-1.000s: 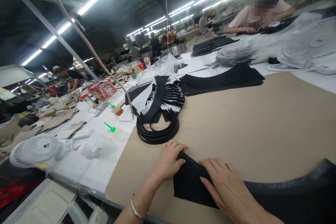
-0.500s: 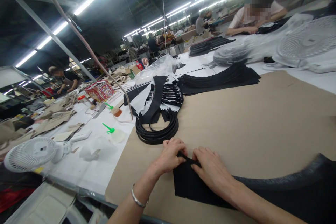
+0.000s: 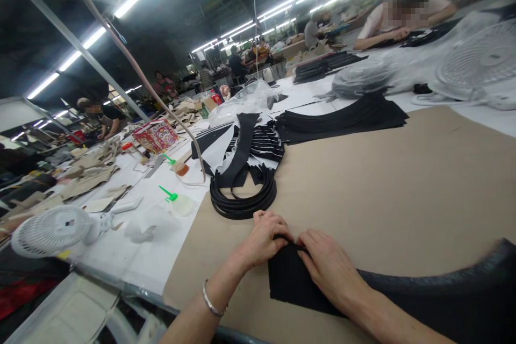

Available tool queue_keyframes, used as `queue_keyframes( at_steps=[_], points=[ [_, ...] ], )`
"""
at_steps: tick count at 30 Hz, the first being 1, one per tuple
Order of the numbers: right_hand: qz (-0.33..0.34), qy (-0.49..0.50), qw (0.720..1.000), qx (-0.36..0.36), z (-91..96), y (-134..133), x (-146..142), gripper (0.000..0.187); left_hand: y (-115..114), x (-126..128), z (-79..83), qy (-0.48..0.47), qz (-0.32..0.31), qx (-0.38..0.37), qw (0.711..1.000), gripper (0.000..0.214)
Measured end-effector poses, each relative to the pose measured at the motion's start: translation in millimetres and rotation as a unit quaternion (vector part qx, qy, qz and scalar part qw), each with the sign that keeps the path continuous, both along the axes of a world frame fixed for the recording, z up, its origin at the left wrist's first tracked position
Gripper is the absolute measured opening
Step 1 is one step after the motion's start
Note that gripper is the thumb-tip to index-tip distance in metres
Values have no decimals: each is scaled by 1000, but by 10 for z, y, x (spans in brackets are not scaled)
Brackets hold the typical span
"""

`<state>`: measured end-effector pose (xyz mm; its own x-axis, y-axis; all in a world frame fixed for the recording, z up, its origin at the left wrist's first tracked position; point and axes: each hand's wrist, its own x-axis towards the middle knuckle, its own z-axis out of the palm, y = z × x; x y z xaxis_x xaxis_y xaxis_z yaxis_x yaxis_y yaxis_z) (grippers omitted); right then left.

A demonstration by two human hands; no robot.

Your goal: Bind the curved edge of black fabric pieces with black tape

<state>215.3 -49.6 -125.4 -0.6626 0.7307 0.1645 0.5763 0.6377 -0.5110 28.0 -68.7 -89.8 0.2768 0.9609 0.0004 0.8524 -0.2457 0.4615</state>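
Note:
A stack of curved black fabric pieces (image 3: 423, 295) lies on the brown paper sheet (image 3: 382, 183) in front of me, running off to the right. My left hand (image 3: 264, 236) curls its fingers over the stack's top left corner, pinching it. My right hand (image 3: 328, 266) presses on the same corner, its fingertips meeting those of the left. A silver bracelet (image 3: 210, 301) sits on my left wrist.
A coil of black bands (image 3: 244, 199) lies just beyond my hands, with more black strips and piles (image 3: 342, 115) behind. Glue bottles with green caps (image 3: 175, 201), a small white fan (image 3: 52, 228) and beige pieces are at left. Another fan (image 3: 473, 64) stands far right. Other people work at the back.
My right hand slid left from lying flat on the stack to its top corner, meeting the left hand. My left hand's fingers curled onto that corner.

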Motion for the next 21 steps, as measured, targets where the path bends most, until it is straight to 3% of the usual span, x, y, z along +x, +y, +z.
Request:
queue_keyframes(
  at_steps=[10,17,21],
  points=[
    [44,27,976,210,-182,-65,73,26,-115,-92,-88,54,-56,92,993,21],
    [60,-4,957,284,-218,-97,72,30,-197,-168,-103,98,-88,130,983,34],
    [71,-28,951,299,-204,-99,68,27,-289,-170,-106,130,-68,166,975,35]
  ],
)
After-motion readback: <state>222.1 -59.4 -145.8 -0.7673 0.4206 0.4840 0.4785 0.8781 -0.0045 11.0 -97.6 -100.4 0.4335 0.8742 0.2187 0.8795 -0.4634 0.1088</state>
